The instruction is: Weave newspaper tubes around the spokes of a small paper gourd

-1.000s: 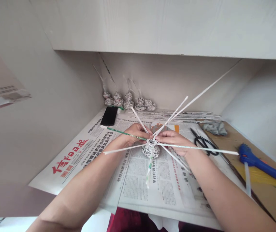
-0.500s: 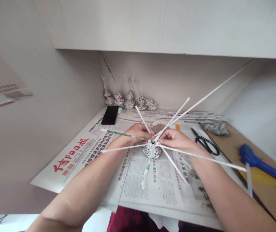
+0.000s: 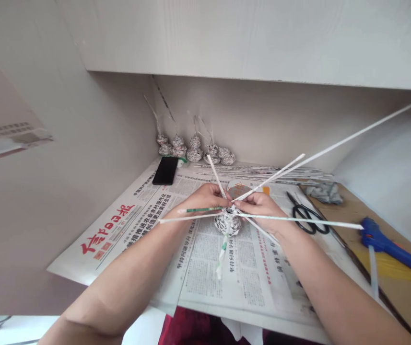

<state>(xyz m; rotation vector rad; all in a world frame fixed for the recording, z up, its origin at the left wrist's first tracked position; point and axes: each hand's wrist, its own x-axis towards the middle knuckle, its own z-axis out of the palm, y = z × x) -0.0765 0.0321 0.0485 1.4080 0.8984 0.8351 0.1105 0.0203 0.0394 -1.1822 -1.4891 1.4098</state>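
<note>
A small round woven newspaper ball [image 3: 227, 224] stands in front of me, rolled paper sticks fanning out from its top. My left hand [image 3: 212, 195] is closed at the ball's upper left, its fingertips pinching the base of a white paper stick [image 3: 215, 172]. My right hand [image 3: 257, 204] is closed at the upper right, thumb and finger pinching a long white paper stick [image 3: 338, 143] that reaches up to the right. A green-and-white stick [image 3: 222, 254] hangs toward me. The fingertips partly hide the ball's top.
Newspaper [image 3: 212, 282] covers the table. Several gourd-shaped woven pieces [image 3: 194, 148] line the back wall near a black phone [image 3: 165, 170]. Loose paper sticks [image 3: 263, 171] lie behind my hands. On the right are black scissors [image 3: 306, 215], a crumpled grey cloth [image 3: 325, 192], and a blue glue gun [image 3: 388, 242] on cardboard.
The long white stick has swung lower and farther right, with a shorter stick beside it. The ball has turned slightly, so the other sticks point differently. Both hands keep their pinch.
</note>
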